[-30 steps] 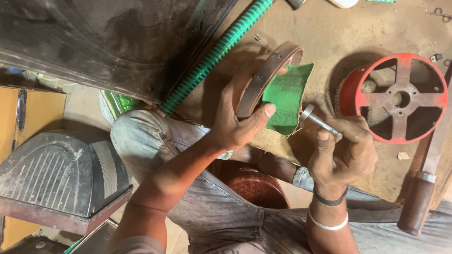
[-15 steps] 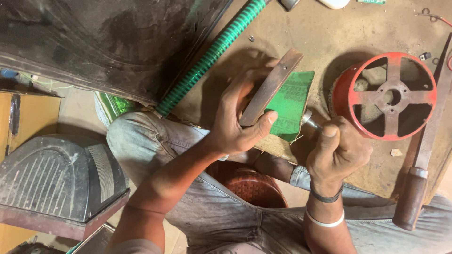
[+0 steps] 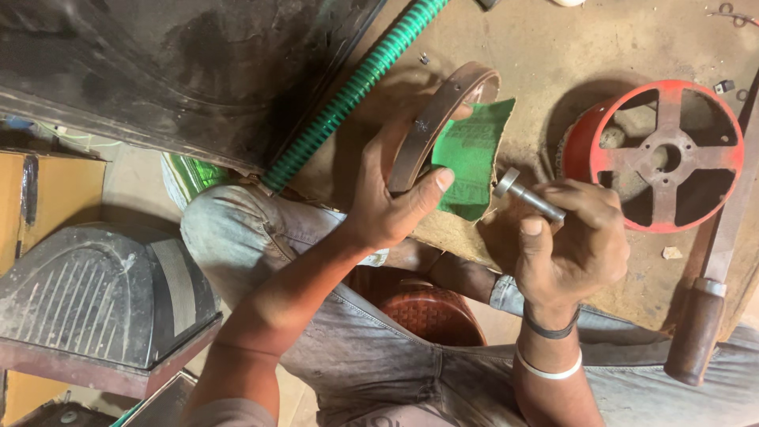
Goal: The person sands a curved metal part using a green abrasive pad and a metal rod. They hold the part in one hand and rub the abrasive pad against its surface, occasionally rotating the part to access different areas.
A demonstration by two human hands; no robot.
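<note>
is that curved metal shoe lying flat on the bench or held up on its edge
Held up on edge: the left hand grips the curved metal shoe, its narrow rim facing the camera, above the green sheet.

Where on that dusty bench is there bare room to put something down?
Bare bench shows between the green hose and the red wheel. It is crowded around the left hand gripping the curved band, the green cloth, and the right hand with the metal punch.

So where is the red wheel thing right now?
In the head view, the red spoked wheel lies on the dusty work surface at the upper right, just beyond the right hand and its metal punch, with a wooden-handled tool below it.
</note>
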